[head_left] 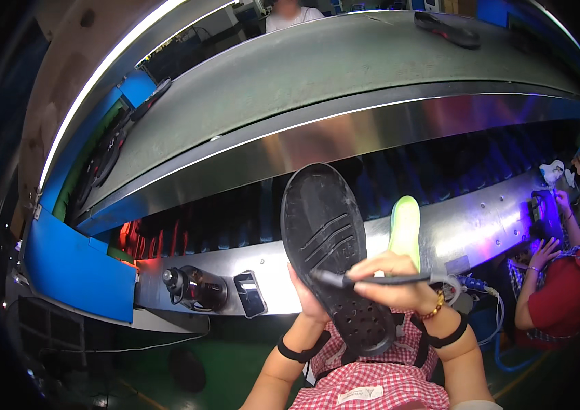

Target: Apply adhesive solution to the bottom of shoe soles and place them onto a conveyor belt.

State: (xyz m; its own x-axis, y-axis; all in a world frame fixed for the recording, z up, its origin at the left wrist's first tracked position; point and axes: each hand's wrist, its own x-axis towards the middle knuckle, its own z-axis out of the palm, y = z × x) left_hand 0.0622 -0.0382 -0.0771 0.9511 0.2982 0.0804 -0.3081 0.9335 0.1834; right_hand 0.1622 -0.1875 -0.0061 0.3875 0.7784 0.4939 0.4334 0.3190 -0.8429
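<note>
A black shoe sole [318, 217] is held tilted up in front of my body, with its ridged, perforated inner side facing me. My left hand [309, 298] grips the sole along its left edge, its fingers mostly hidden behind it. Pinched in my right hand [394, 281] is a brush [329, 278] with a dark handle pointing right. Its tip lies over the middle of the sole, just below the raised ridges, and seems to touch it. Behind my right hand, a yellow-green sole-shaped piece [406, 229] rests on the metal ledge.
On the metal ledge [471, 232] stand a dark bottle [196, 288] and a phone [251, 295]. Beyond is a green conveyor belt [290, 82] carrying dark shoe parts [447, 31]. At the right, a co-worker in a red top [567, 294] works close by. A blue hose [498, 342] hangs near my right arm.
</note>
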